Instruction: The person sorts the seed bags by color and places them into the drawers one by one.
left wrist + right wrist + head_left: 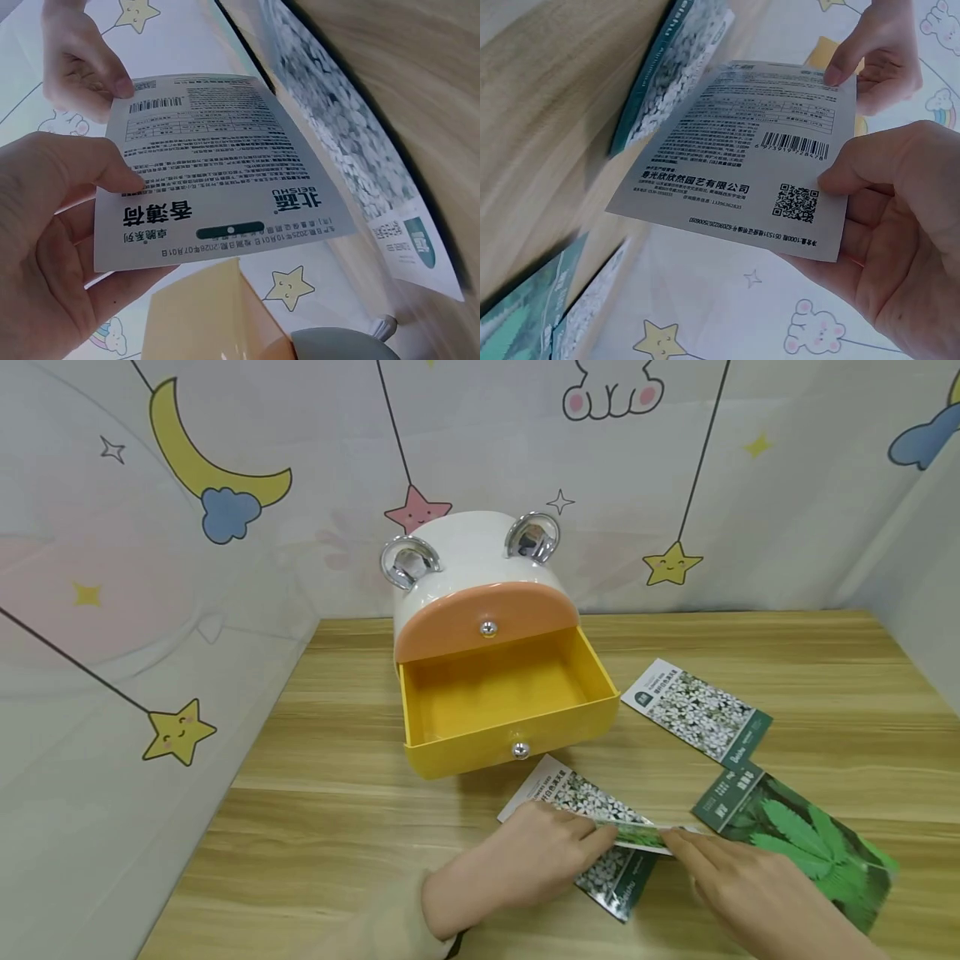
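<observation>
My left hand (536, 856) and my right hand (750, 881) pinch opposite ends of a seed packet (232, 172) between thumb and fingers. Its back, printed with text, a barcode and a QR code, shows in both wrist views. From the head it appears nearly edge-on, a thin strip with some green on its front. Beneath the hands, a white-flower seed packet (611, 872) lies on the table, partly covered by the left hand and the held packet. A green-leaf seed packet (817, 839) lies by the right hand.
Another white-flower packet (697, 714) touches the leaf packet's corner. Behind the hands stands a white storage box (472, 547) with silver ears, an orange upper drawer (487, 618) pushed in and a yellow lower drawer (510, 747) pulled out. A patterned cloth (300, 568) hangs around the wooden table (315, 810).
</observation>
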{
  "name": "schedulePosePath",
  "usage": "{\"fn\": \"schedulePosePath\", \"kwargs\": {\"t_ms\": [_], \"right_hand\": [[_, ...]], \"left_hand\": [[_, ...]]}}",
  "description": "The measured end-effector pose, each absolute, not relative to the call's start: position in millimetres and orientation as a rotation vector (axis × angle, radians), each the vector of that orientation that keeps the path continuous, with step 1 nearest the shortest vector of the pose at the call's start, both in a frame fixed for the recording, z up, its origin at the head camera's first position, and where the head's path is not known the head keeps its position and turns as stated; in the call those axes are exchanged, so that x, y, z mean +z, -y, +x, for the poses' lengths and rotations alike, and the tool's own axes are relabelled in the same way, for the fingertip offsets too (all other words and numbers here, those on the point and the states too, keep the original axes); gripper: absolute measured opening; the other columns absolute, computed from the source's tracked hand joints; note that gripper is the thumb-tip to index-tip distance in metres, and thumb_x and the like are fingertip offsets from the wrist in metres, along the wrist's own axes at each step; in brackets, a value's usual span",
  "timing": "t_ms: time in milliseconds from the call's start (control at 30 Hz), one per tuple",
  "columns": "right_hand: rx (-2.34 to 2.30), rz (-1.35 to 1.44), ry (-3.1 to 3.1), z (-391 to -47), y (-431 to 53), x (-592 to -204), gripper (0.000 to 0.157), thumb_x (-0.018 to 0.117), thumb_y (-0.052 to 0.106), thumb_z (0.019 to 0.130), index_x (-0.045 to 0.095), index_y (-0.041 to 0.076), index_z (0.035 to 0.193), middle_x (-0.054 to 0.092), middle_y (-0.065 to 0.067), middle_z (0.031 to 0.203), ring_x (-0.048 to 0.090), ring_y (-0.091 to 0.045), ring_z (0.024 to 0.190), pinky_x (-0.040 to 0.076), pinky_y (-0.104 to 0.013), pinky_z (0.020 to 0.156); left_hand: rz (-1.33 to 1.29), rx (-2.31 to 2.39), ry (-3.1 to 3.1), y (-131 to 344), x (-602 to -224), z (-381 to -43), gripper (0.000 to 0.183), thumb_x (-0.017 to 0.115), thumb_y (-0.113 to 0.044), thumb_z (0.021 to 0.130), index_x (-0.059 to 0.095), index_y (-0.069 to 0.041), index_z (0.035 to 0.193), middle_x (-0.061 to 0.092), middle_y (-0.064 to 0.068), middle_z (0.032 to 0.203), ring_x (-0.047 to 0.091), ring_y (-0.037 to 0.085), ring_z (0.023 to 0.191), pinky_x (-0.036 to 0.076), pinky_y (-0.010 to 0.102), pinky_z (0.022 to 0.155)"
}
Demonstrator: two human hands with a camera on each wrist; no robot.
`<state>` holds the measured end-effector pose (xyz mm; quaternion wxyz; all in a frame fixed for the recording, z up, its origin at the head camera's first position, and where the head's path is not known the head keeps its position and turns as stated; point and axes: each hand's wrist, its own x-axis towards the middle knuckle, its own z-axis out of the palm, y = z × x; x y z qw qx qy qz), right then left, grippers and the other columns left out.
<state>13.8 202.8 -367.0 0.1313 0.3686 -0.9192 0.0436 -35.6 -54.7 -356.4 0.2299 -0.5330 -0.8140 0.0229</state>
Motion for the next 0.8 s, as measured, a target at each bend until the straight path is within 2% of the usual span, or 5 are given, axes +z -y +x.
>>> {"fn": "schedulePosePath", "kwargs": {"t_ms": [167,267,333,567,800], "right_hand": [[0.151,1.102,2.719,14.4,-203.7,-359.3,0.051,0.04,0.048,0.098,0.061,0.009,0.122,0.072,-0.002,0.108,0.071,-0.017,0.089,0.06,-0.031,0.067],[0.141,1.101,2.734,15.9,-203.7,-355.6,0.063,0.062,0.059,0.083,0.061,0.01,0.122,0.072,-0.002,0.108,0.071,-0.017,0.087,0.06,-0.032,0.068],[0.151,1.096,2.737,16.7,-203.7,-353.0,0.069,0.064,0.064,0.078,0.061,0.011,0.123,0.072,-0.002,0.108,0.071,-0.017,0.086,0.059,-0.032,0.067],[0.15,1.089,2.758,19.9,-207.4,-343.7,0.06,0.059,0.06,0.084,0.06,0.017,0.126,0.07,0.004,0.114,0.07,-0.013,0.088,0.06,-0.031,0.072],[0.194,1.102,2.665,21.0,-205.1,-331.7,0.05,0.056,0.055,0.09,0.061,0.02,0.125,0.07,0.011,0.111,0.068,-0.006,0.085,0.059,-0.027,0.07]], "left_hand": [[-1.422,0.023,2.24,58.8,-350.4,-29.6,0.011,0.055,-0.014,0.09,0.063,-0.02,0.094,0.068,-0.016,0.078,0.063,-0.002,0.063,0.042,0.013,0.045],[-1.402,-0.014,2.252,60.5,-347.0,-26.8,0.01,0.056,-0.015,0.091,0.064,-0.02,0.093,0.069,-0.016,0.078,0.063,-0.002,0.063,0.043,0.012,0.046],[-1.386,-0.041,2.256,61.7,-345.5,-25.2,0.01,0.057,-0.014,0.089,0.064,-0.021,0.091,0.067,-0.016,0.075,0.061,-0.002,0.061,0.041,0.013,0.045],[-1.323,-0.109,2.253,67.7,-338.5,-18.7,0.009,0.061,-0.012,0.084,0.06,-0.02,0.08,0.06,-0.015,0.066,0.053,-0.001,0.053,0.036,0.014,0.043],[-1.278,-0.178,2.258,73.1,-329.6,-12.0,0.014,0.055,-0.008,0.084,0.063,-0.018,0.086,0.063,-0.014,0.07,0.056,-0.001,0.056,0.042,0.013,0.046]]}}
